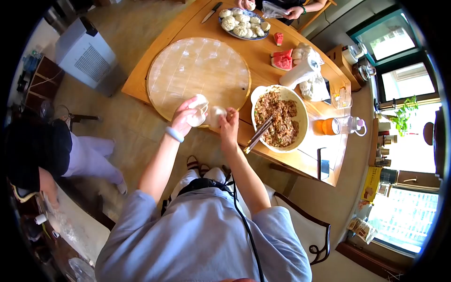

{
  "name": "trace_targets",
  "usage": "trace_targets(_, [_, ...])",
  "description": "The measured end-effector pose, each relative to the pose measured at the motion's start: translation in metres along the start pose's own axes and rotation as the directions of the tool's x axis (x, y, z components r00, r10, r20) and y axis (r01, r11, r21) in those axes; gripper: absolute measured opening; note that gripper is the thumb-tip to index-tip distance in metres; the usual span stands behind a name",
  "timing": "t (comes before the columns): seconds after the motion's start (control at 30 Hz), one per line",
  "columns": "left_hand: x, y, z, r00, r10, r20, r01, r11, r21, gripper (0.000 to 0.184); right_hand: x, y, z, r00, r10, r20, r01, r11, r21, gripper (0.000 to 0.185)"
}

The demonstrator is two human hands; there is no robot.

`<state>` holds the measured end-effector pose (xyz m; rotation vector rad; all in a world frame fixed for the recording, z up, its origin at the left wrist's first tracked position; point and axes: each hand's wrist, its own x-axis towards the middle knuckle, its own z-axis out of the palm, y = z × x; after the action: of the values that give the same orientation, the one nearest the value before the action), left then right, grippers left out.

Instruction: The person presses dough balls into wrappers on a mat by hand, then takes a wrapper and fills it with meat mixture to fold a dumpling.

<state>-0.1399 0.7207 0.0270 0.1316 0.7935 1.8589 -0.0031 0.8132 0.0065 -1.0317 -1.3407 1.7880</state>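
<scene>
Left hand cups a pale dough round in curled fingers over the near edge of the round board. Right hand, the nearer to the filling bowl, has its fingers drawn narrow beside a blurred whitish patch, perhaps dough; whether it grips that, I cannot tell. The bowl lies rightward, by the table's near edge, its chopsticks slanting out toward the person.

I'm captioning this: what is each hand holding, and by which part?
The left hand holds white dough by its left side. At the right hand is a pale, blurred piece; its hold cannot be told.
</scene>
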Motion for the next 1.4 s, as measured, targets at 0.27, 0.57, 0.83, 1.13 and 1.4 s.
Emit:
trace_targets(0.27, [0.039, -0.015, -0.012, 0.989, 0.111, -0.094, -0.060, 0.898, 0.435, 0.049, 0.012, -0.016, 0.002, 0.809, -0.556, 0.190, 0.489, 0.457, -0.743, 0.039])
trace_targets(0.57, [0.044, 0.010, 0.020, 0.844, 0.472, 0.255, -0.235, -0.101, 0.967, 0.029, -0.006, -0.009, -0.016, 0.714, -0.451, 0.535, 0.697, 0.528, -0.485, 0.036])
trace_targets(0.83, [0.028, 0.009, 0.028, 0.792, 0.585, -0.176, -0.485, 0.777, 0.401, 0.026, -0.008, -0.006, -0.030, 0.489, -0.454, 0.745, 0.832, 0.499, -0.242, 0.033])
trace_targets(1.13, [0.016, -0.048, 0.007, 0.819, 0.554, -0.151, -0.574, 0.790, -0.213, 0.038, -0.037, 0.012, -0.067, 0.297, -0.411, 0.862, 0.861, 0.505, -0.056, 0.031])
trace_targets(1.4, [-0.025, -0.118, -0.016, 0.839, 0.543, -0.004, -0.487, 0.749, -0.450, 0.014, -0.058, -0.046, -0.175, 0.228, -0.543, 0.808, 0.966, 0.020, -0.260, 0.034])
